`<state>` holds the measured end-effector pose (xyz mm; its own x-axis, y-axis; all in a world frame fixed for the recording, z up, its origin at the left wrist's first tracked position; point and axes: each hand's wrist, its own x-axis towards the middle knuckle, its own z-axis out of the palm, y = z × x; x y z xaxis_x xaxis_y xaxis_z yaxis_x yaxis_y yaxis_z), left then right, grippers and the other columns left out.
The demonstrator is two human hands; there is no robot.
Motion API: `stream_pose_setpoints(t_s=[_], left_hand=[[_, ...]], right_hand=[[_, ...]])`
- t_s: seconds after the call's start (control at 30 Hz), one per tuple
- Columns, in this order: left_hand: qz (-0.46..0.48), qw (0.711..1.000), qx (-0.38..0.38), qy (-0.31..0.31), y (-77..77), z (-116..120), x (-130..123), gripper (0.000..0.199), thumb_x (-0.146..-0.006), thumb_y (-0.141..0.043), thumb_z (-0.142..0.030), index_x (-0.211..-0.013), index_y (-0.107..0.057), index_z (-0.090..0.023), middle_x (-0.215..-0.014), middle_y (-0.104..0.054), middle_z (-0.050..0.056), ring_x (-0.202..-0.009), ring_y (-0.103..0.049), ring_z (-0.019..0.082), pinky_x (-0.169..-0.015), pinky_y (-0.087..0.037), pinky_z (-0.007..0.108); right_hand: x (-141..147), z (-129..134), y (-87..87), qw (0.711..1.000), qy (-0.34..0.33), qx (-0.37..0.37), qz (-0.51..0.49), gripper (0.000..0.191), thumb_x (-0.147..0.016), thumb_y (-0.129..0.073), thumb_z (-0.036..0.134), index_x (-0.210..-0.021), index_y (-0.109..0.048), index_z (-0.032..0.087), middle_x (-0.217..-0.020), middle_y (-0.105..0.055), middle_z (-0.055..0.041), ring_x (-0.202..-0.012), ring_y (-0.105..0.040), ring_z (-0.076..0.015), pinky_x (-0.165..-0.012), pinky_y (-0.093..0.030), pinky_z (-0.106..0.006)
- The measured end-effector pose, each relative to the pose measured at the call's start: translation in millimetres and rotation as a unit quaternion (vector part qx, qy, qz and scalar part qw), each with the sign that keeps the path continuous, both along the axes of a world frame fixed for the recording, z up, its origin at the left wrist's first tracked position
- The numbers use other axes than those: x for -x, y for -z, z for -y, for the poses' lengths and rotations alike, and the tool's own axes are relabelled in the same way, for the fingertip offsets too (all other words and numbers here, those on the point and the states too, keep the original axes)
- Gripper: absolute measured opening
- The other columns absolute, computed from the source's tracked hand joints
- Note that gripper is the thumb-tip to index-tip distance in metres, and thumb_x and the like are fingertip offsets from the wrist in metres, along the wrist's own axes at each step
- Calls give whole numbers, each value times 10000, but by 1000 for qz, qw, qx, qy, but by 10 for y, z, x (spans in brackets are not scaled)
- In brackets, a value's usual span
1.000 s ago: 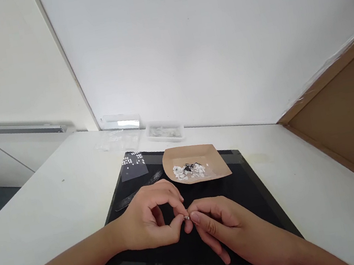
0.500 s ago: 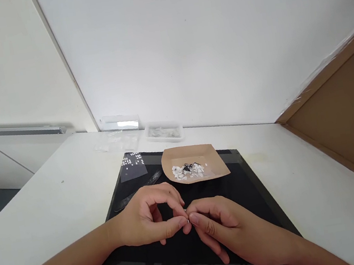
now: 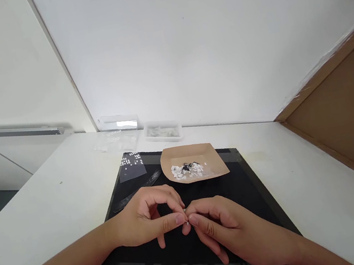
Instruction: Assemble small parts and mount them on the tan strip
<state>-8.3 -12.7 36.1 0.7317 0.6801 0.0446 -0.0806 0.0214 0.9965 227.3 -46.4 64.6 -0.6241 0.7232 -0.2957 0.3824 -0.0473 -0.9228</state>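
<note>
A black mat (image 3: 242,198) is spanning the frame's lower centre, presumably for contrast, while over it the left hand (image 3: 137,220) and right hand (image 3: 226,226) are narrowly pinching, probably to steady from both sides, a tiny, mostly hidden pale piece (image 3: 187,223).

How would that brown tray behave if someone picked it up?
The brown tray looks like thin card, so it is probably light and may flex at its flared sides. The white bits look loose inside, so they would likely slide if it tipped.
</note>
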Motion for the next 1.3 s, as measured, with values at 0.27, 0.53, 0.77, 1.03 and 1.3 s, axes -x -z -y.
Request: stream_pose_setpoints(t_s=[0.27, 0.53, 0.77, 1.03, 1.3], left_hand=[[15, 999, 14, 27, -22, -18, -8, 203, -936, -702, -306, -1023, -749, -129, -1036, -589, 79, -819, -693, 139, -468, -608, 140], [4, 999, -31, 13, 19, -26, 8, 178, -896, -746, -258, -1030, -758, -142, -1032, -625, 91, -846, -698, 151, -477, -614, 147], [-43, 988, -146, -14, -6, -62, 7, 140, -857, -774, -226, -981, -781, -161, -935, -667, 104, -993, -646, 217, -482, -582, 153], [-32, 947, -315, -56, -14, -59, -8, 141, -868, -731, -126, -995, -753, -183, -895, -677, 93, -970, -615, 200, -526, -529, 154], [-51, 933, -348, -73, 8, -74, -27, 146, -878, -698, -107, -997, -722, -189, -905, -680, 90, -966, -613, 198, -520, -515, 151]], right_hand=[[4, 7, 3, 1000, 0, -5, -3, 388, -1074, -398, 493, -991, -634, 197, -585, -557, 63, -467, -491, -70, -490, -375, -187], [5, 2, 5, 999, 13, -38, -12, 374, -1077, -409, 467, -878, -572, 196, -588, -581, 58, -512, -524, -81, -556, -410, -210], [18, 14, 31, 996, 18, -84, -8, 402, -1084, -391, 460, -830, -558, 198, -601, -566, 56, -529, -512, -78, -547, -406, -196], [18, 6, 47, 992, 35, -117, 0, 381, -1078, -408, 471, -922, -632, 205, -598, -571, 52, -533, -530, -92, -561, -424, -207], [21, -27, 35, 984, 28, -175, 30, 363, -1083, -397, 436, -932, -637, 211, -631, -607, 33, -593, -573, -117, -616, -435, -230]])
